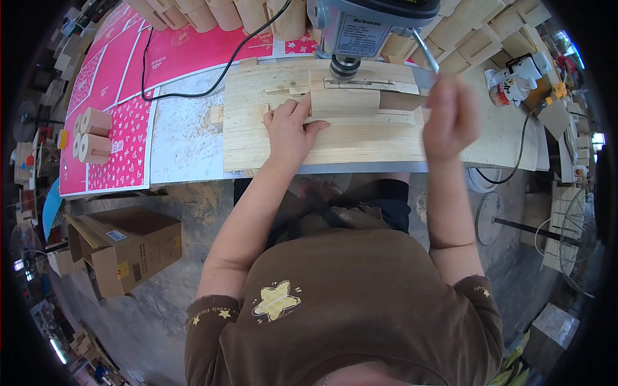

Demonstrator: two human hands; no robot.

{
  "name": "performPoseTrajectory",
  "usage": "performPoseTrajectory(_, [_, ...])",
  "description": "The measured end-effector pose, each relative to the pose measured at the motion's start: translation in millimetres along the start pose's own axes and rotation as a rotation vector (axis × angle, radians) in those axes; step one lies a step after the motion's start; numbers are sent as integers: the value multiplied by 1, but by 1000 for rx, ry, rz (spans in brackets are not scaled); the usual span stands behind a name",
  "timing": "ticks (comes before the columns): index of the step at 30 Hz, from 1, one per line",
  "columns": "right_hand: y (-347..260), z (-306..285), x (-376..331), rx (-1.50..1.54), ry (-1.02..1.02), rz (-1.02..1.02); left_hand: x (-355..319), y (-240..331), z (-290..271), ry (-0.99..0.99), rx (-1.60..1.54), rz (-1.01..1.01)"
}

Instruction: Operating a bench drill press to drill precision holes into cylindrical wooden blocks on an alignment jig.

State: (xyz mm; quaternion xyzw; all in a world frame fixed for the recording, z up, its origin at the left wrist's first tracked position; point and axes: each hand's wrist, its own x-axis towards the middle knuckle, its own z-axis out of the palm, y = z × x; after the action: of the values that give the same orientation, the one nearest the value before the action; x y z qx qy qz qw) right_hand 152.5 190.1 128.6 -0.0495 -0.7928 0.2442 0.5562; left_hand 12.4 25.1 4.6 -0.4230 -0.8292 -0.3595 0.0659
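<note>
A: Left to right, please — starting where?

B: At frame left, wooden cylinders [95, 138] with round holes, on a pink patterned sheet [132, 170]. Then, just left of top centre, the left hand [291, 128], fingers and thumb spread apart at the left end of a pale wooden block [347, 101]. Touching, by the look of it; can't tell about any real pinch.

A: And the block itself?

B: Top centre, lying lengthwise on a wooden base board [270, 151], just below the chuck [344, 69] in the frame. Can't make out any bit or contact.

A: Over to the right?

B: Right of top centre, the right hand [452, 119] — badly blurred, fingers curled, near the lower end of the drill press [358, 38] lever [426, 50]. Can't tell whether clamped on or just beside. Farther right, white bottles [513, 90].

A: So, which step?

B: Probably steadying the block and working the lever. Next move likely calls for a firm left brace, fingers clear of the chuck, and a smooth pull.
</note>
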Motion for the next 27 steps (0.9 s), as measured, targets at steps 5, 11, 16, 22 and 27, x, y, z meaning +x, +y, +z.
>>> performPoseTrajectory(5, [-8,-1,125,-246,-12,236,4,-1,-2,-25,-46,-31])
performPoseTrajectory(11, [41,25,150,-137,-112,122,15,9,-10,-90,-393,-242])
performPoseTrajectory(16, [53,-3,59,-23,-506,458,13,-7,-6,-76,-456,-153])
performPoseTrajectory(22, [53,-28,-29,-130,-800,286,5,-20,-48,-105,-545,-25])
performPoseTrajectory(27, [48,-62,-41,83,-779,579,-17,-54,-123,-45,-706,-268])
